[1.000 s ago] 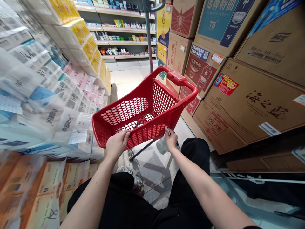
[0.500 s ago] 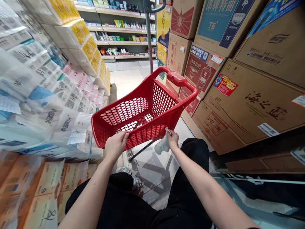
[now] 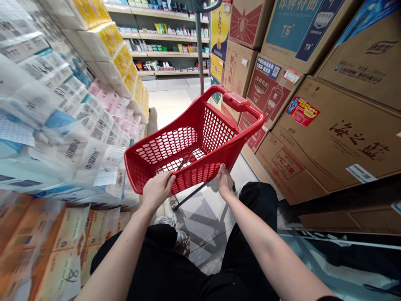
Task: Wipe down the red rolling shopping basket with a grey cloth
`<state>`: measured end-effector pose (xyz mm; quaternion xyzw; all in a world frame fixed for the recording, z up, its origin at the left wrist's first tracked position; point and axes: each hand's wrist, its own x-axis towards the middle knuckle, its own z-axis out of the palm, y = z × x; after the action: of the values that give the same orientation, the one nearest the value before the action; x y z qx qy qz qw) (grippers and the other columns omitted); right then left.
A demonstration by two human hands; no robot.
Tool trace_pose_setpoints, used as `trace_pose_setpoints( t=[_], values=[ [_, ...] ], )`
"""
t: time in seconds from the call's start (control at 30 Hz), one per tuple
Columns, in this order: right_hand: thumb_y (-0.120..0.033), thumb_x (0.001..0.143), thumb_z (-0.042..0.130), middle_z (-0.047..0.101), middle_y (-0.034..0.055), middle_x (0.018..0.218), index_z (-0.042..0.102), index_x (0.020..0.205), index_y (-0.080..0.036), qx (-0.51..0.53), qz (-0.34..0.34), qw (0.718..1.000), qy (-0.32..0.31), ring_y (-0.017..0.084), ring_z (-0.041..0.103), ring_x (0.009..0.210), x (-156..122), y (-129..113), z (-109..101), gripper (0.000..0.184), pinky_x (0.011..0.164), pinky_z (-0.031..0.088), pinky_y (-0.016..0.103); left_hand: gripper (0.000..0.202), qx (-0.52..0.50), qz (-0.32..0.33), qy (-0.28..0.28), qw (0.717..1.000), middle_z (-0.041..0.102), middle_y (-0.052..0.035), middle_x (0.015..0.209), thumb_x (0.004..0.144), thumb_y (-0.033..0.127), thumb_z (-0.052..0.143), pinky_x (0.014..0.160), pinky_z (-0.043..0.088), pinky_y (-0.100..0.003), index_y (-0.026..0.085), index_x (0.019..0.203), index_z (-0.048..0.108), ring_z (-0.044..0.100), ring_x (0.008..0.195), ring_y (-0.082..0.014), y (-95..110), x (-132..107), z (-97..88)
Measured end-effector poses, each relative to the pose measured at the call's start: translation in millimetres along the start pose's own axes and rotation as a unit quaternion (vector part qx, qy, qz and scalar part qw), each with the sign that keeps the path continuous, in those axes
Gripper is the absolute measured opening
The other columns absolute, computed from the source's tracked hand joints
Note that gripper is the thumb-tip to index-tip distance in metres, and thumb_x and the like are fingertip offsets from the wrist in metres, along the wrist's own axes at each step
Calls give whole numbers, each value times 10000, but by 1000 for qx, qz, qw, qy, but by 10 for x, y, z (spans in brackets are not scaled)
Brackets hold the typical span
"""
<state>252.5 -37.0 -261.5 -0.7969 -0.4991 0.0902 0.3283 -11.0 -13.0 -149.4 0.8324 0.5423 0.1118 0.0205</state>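
Note:
A red plastic shopping basket (image 3: 175,144) on a wheeled frame is tilted toward me in a shop aisle, with nothing inside it. My left hand (image 3: 157,190) is closed over the basket's near rim. Against the outside of its near wall, at the lower right corner, my right hand (image 3: 224,180) presses with the fingers together. A scrap of pale cloth (image 3: 214,184) shows under that hand; most of it is hidden. The red grip (image 3: 239,101) sits on the basket's far side. My black-trousered legs fill the bottom of the view.
Wrapped tissue packs (image 3: 62,125) are stacked high on the left, with boxed ones (image 3: 46,251) below. Large cardboard cartons (image 3: 328,138) line the right. A grey pole (image 3: 199,46) rises behind the basket. Stocked shelves (image 3: 169,33) close the aisle's far end across a tiled floor (image 3: 169,104).
My right hand has slid up from below the basket's corner onto its outer wall, covering most of the cloth. The basket has shifted slightly right. My left hand keeps its hold.

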Motion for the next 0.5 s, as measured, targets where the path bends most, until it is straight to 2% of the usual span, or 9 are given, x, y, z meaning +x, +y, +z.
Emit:
trace_pose_setpoints(
  t=[0.07, 0.17, 0.3, 0.4, 0.5],
  values=[
    [-255, 937, 355, 651, 105, 1103, 489, 1335, -198, -27, -20, 999, -17, 210, 608, 955, 69, 29, -56, 424, 819, 438, 291, 403, 23, 1, 9, 1000, 659, -60, 1021, 942, 425, 262, 762, 396, -319, 216, 1104, 567, 583, 951, -215, 51, -16, 13],
    [-245, 942, 338, 657, 78, 1085, 508, 1307, -225, -74, -53, 995, -51, 199, 602, 960, 202, 42, -188, 404, 814, 426, 273, 387, 60, -12, 58, 996, 632, -104, 1088, 929, 369, 314, 883, 358, -397, 200, 1197, 537, 540, 1022, -259, 194, -47, 43],
    [-261, 959, 316, 632, 79, 1147, 437, 1354, -228, -152, -76, 979, -109, 187, 588, 1003, 297, 3, -327, 415, 830, 418, 264, 505, 55, 12, 112, 992, 540, -142, 1257, 891, 296, 389, 1027, 223, -490, 198, 1387, 381, 458, 1152, -291, 438, -37, 87],
    [-217, 953, 337, 620, 108, 1152, 403, 1369, -225, -208, -110, 963, -133, 204, 584, 1013, 293, -18, -358, 422, 850, 417, 294, 556, 34, 11, 97, 995, 529, -151, 1245, 867, 282, 413, 1011, 238, -481, 186, 1410, 342, 459, 1139, -292, 512, 25, 106],
    [-151, 931, 351, 604, 152, 1164, 370, 1390, -179, -231, -131, 955, -129, 228, 575, 1033, 292, -40, -333, 460, 868, 412, 326, 553, 15, 15, 69, 997, 528, -131, 1243, 850, 260, 410, 979, 267, -453, 209, 1398, 351, 462, 1126, -281, 458, 86, 110]
  ],
)
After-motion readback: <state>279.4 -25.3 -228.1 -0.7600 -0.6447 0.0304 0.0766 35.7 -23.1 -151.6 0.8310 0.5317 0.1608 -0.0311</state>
